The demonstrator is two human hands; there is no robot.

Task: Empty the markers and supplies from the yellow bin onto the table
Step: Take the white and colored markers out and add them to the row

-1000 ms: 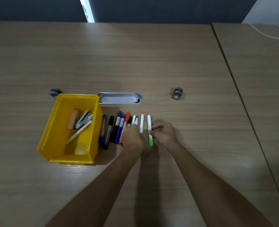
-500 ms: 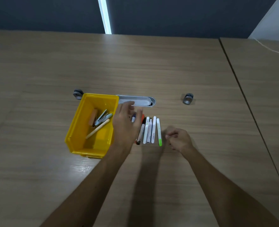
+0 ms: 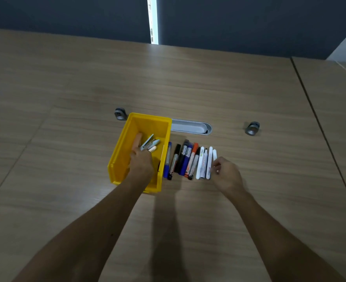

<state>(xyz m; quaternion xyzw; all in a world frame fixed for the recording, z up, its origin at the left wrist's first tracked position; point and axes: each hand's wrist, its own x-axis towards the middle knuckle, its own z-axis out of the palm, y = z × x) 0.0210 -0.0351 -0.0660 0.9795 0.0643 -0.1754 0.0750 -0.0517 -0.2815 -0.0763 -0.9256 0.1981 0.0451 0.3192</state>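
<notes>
The yellow bin (image 3: 123, 155) stands on the wooden table. Inside it lie a peach eraser (image 3: 138, 138), a pale blue clip (image 3: 148, 141) and a cream pen (image 3: 153, 148). My left hand (image 3: 141, 162) is down in the bin with its fingertips on the near ends of these items; its grip is hidden. Right of the bin, several markers (image 3: 186, 159) lie side by side: blue, black, orange and white. My right hand (image 3: 227, 176) rests at the row's right end, fingers curled, fingertips against the rightmost white marker (image 3: 214, 156), which lies flat.
A silver oval cable tray (image 3: 190, 128) is set into the table just behind the markers. Two small grey grommets (image 3: 120, 113) (image 3: 252, 128) sit left and right of it. A seam (image 3: 318, 123) separates a second table on the right.
My left hand left the marker row, crossed over the bin's rim and dropped into the bin. My right hand let go of the green-tipped white marker and now touches its end again.
</notes>
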